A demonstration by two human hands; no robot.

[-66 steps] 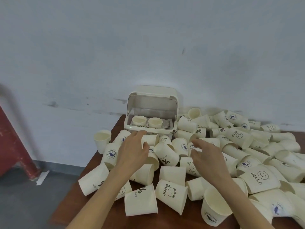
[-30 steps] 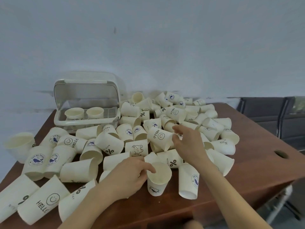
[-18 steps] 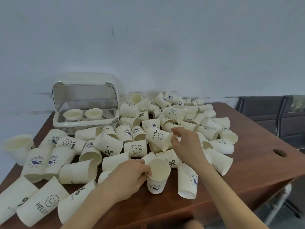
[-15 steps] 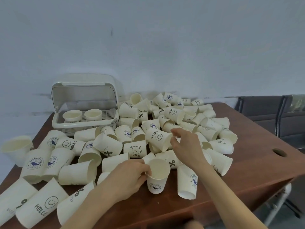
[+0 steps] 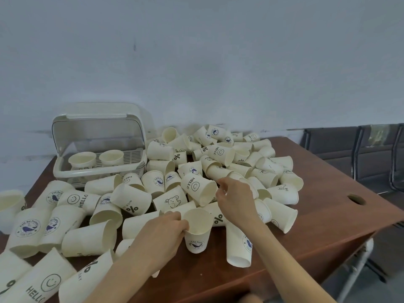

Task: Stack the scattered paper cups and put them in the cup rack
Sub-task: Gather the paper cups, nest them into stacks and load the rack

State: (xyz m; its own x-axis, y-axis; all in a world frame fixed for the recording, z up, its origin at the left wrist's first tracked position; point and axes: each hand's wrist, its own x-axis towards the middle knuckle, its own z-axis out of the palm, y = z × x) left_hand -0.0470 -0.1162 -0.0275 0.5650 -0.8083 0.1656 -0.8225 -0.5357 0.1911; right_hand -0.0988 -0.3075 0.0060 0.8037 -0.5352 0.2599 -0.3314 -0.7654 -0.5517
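Several cream paper cups [image 5: 131, 202] lie scattered on their sides across the brown table [image 5: 328, 219]. My left hand [image 5: 161, 235] grips the rim of an upright whale-logo cup [image 5: 196, 237] near the front edge. My right hand [image 5: 236, 197] reaches into the pile just behind it, fingers curled over a cup lying on its side [image 5: 251, 185], which is mostly hidden under the hand. The white cup rack [image 5: 63, 171] stands at the back left with its clear lid up; two upright cups [image 5: 82, 159] sit inside.
A cable hole [image 5: 356, 199] pierces the table's bare right part. Dark chairs [image 5: 360, 154] stand beyond the right edge. A grey wall runs right behind the rack and pile. One upright cup [image 5: 9, 204] stands at the far left edge.
The view swung right after the earliest frame. My left hand took hold of the upright whale cup and keeps it. My right hand edged further into the pile and curled over a cup.
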